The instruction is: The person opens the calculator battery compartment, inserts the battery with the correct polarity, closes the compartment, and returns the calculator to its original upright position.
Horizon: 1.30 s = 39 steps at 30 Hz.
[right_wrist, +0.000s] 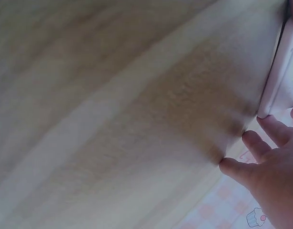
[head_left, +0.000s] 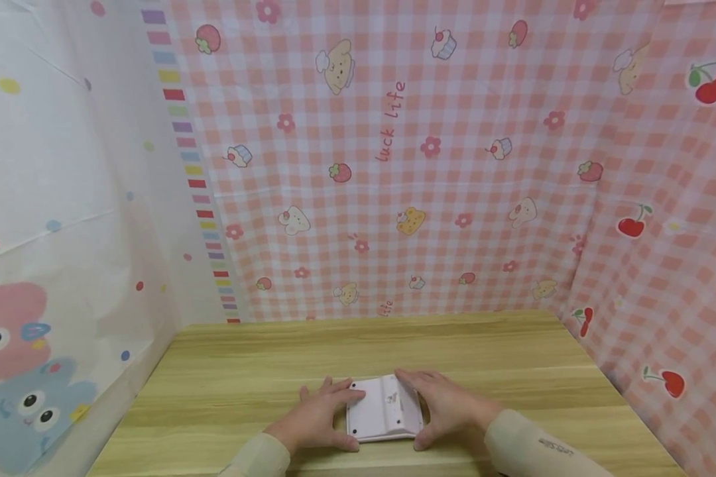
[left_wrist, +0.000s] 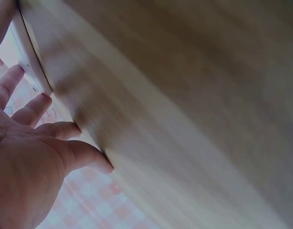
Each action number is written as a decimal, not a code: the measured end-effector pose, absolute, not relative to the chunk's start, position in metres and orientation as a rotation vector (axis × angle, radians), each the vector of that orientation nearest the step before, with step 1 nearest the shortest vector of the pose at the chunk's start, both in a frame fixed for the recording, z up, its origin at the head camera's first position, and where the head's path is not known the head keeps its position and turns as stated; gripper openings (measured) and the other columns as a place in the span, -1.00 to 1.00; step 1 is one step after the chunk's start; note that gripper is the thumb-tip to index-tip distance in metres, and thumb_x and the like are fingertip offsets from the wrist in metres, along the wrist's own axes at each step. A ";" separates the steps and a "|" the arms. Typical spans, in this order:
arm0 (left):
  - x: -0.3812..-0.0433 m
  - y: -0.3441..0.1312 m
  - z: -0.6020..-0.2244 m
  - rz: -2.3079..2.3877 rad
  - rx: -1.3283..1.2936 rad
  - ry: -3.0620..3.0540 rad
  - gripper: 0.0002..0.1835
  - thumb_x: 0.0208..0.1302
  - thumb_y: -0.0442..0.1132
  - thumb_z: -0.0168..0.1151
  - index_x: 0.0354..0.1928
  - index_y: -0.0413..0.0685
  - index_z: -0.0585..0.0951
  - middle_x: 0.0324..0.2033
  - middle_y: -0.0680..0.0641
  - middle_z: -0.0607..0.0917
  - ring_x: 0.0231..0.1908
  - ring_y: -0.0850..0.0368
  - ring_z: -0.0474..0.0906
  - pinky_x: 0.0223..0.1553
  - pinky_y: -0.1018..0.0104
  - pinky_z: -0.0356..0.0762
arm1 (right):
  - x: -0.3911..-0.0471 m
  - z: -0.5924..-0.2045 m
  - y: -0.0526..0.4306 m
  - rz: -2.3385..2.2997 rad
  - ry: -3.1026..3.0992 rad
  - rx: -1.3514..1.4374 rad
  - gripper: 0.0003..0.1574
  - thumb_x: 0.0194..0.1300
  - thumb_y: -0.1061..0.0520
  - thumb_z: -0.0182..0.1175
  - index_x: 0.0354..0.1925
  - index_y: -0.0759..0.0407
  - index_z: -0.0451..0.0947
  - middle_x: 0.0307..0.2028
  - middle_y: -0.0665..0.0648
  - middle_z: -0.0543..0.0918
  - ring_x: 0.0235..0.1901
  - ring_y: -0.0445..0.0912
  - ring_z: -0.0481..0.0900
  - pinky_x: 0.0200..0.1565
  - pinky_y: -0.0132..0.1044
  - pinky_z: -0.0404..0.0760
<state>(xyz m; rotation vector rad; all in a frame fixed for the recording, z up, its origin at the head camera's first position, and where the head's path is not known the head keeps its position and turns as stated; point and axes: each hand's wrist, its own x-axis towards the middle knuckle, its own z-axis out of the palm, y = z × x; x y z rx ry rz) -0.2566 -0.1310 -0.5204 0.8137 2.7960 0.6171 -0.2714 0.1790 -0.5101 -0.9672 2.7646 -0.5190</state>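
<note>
A flat white plastic device (head_left: 370,414), which looks like a calculator turned face down, lies on the wooden table. Its back shows a raised wedge on the right part and small black feet near the corners. My left hand (head_left: 319,417) holds its left side, the thumb at the near corner and a finger over the top surface. On the other side my right hand (head_left: 450,407) grips it between a thumb at the near edge and fingers at the far edge. In both wrist views the outer fingers are spread, their tips down at the tabletop. The device's front is hidden underneath.
The wood-grain table (head_left: 244,358) reaches back to a pink checked cloth (head_left: 370,199) hanging behind it. More checked cloth with cherries hangs at the right, and a white cloth (head_left: 149,265) with cartoon figures closes off the left.
</note>
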 end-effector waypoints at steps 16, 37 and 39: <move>-0.255 -0.133 -0.518 0.650 0.861 2.766 -0.06 -0.13 0.37 0.46 0.38 0.40 0.40 0.48 -0.11 0.29 0.44 -0.51 0.06 0.12 -0.77 -0.13 | -0.274 -0.508 0.175 -0.541 2.752 -0.981 0.56 -0.35 -0.25 0.58 0.53 0.12 0.05 0.44 0.10 0.35 0.37 0.09 0.32 0.40 0.09 0.32; -0.254 -0.138 -0.513 0.694 0.868 2.757 -0.15 0.00 0.37 0.38 0.36 0.33 0.43 0.45 -0.11 0.35 0.45 -0.38 0.16 0.32 -0.57 -0.03 | -0.282 -0.495 0.173 -0.647 2.612 -0.829 0.53 -0.37 -0.24 0.57 0.53 0.01 0.08 0.40 0.02 0.38 0.28 -0.02 0.34 0.35 0.09 0.36; -0.254 -0.138 -0.512 0.678 0.889 2.775 -0.18 0.02 0.36 0.37 0.35 0.30 0.45 0.43 -0.12 0.39 0.43 -0.33 0.21 0.33 -0.54 0.02 | -0.282 -0.494 0.173 -0.652 2.604 -0.816 0.54 -0.38 -0.24 0.57 0.53 0.01 0.08 0.41 0.04 0.37 0.29 0.00 0.34 0.35 0.10 0.36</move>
